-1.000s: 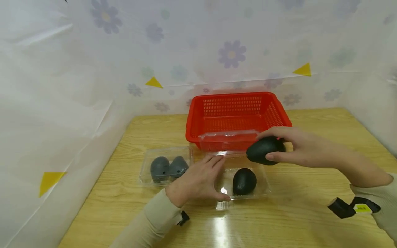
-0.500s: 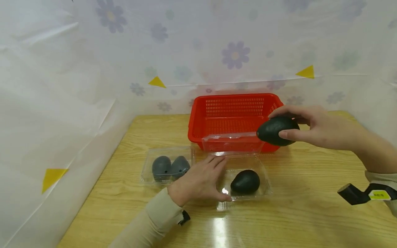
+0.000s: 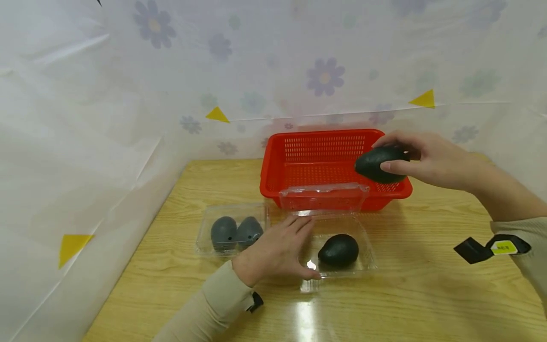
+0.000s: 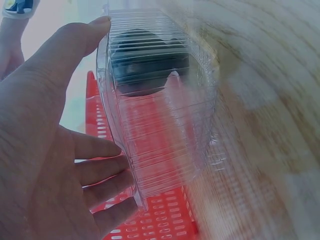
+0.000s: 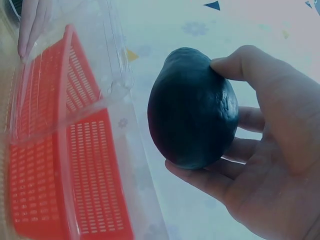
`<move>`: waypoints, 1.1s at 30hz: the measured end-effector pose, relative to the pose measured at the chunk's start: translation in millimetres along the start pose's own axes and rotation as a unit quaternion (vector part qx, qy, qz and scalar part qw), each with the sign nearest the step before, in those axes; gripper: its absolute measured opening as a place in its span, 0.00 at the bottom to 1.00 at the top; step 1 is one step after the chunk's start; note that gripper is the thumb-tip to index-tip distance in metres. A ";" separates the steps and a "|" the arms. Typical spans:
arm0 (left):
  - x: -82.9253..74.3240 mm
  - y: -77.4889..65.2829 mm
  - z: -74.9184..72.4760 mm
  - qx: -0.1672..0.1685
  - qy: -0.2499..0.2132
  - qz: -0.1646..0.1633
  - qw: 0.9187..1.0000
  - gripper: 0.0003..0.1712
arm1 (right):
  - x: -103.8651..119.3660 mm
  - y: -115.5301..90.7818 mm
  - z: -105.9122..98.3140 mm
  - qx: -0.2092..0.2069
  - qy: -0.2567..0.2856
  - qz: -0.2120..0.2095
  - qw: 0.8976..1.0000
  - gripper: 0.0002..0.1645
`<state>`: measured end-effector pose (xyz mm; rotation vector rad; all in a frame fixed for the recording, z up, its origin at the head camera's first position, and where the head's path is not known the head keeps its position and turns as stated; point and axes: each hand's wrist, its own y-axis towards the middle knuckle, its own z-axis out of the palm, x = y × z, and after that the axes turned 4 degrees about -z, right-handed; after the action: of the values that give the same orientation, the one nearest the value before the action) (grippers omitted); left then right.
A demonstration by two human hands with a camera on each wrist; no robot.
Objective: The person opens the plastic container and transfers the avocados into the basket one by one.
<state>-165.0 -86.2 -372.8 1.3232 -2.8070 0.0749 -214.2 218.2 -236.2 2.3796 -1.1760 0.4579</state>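
My right hand [image 3: 440, 164] holds a dark green avocado [image 3: 380, 165] above the right end of the red basket [image 3: 272, 164]. In the right wrist view, the thumb and fingers curl round this avocado [image 5: 192, 112]. A second avocado [image 3: 339, 251] lies on its side in a clear plastic clamshell box [image 3: 367, 237], whose lid [image 3: 325, 197] stands up in front of the basket. With fingers and thumb spread, my left hand [image 3: 273, 251] rests along the box's left rim; the left wrist view shows its fingertips touching that rim [image 4: 117, 135].
Left of my left hand, another clear plastic box [image 3: 198, 242] holds two dark avocados [image 3: 223, 231], seen through its plastic. Wood-grain table [image 3: 431, 266] lies under everything. A flower-patterned sheet [image 3: 265, 61] with yellow triangles hangs behind and to the left.
My right hand has moved the held avocado up and away from the open box to above the basket. The avocado in the box has rolled, its narrow end now pointing left. My left hand stays put.
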 end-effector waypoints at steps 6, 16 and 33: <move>-1.2 1.2 0.3 -0.003 -0.006 0.000 1.000 0.63 | -21.9 7.6 6.6 -0.008 0.000 0.031 0.999 0.17; -2.9 2.0 1.8 -0.007 0.002 -0.003 1.000 0.63 | -54.6 18.0 38.6 0.033 0.007 0.091 0.995 0.26; -1.2 3.2 4.9 -0.021 0.005 0.004 1.000 0.63 | -79.5 29.2 77.1 0.042 -0.002 0.113 0.993 0.33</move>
<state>-166.8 -83.6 -377.9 1.2995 -2.7888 0.0235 -276.7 214.5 -332.1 2.3271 -1.4625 0.5865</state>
